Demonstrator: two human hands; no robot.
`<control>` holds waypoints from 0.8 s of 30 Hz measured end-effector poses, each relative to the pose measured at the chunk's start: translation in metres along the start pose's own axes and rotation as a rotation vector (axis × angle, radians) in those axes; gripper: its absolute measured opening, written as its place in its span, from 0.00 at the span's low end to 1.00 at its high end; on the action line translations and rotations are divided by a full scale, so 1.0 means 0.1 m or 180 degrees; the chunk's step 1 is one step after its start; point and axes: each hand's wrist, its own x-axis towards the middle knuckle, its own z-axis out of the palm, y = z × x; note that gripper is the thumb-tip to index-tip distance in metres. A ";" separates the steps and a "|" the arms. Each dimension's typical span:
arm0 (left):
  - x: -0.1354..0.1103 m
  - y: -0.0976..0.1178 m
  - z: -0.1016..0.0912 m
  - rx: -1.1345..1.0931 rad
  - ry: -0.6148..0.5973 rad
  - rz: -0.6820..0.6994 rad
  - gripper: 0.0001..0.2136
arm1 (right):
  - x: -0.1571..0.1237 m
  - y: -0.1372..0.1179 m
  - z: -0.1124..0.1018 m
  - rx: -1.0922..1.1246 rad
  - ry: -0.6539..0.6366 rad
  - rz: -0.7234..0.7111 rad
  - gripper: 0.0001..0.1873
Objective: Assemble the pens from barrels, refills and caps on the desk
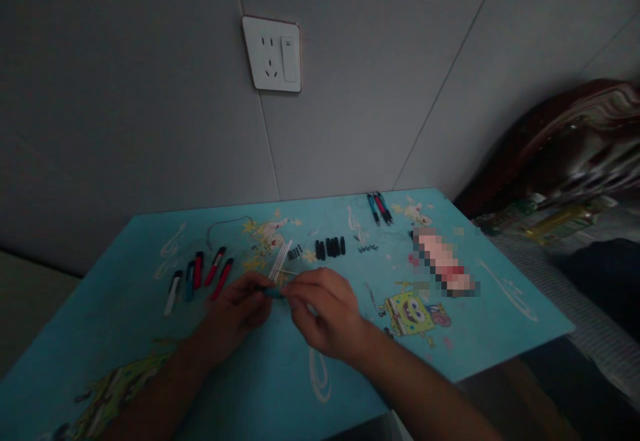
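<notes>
A short blue pen barrel (273, 292) is held level between my two hands, low over the table. My left hand (243, 307) pinches its dark left end, fingers curled. At the other end the fingertips of my right hand (327, 311) are closed on it; any small part inside them is hidden. Just beyond lie several white pen refills (281, 259) side by side, and one thin pale stick (288, 271) lies crosswise near my right fingers. Left of my left hand are loose pen barrels: red (223, 279), blue (189, 281) and white (173, 292).
Several black rubber grips (331, 247) lie mid-table, between small springs (295, 252) and small dark parts (368, 249). Pens (380, 207) rest near the wall. A blurred-out pink item (443, 261) lies right. The blue cartoon-print table (500, 307) meets a wall with a socket (273, 54).
</notes>
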 end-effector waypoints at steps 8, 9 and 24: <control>0.02 0.01 0.01 0.0260 0.0087 -0.0045 0.09 | 0.02 0.04 0.01 -0.0114 -0.0232 -0.0004 0.13; 0.02 0.01 0.01 0.0340 0.0079 -0.0040 0.10 | 0.02 0.04 0.01 -0.0129 -0.0280 -0.0003 0.13; 0.03 0.02 0.07 0.0316 -0.0273 0.0344 0.09 | -0.01 0.13 0.06 -0.0320 -0.0424 0.0548 0.19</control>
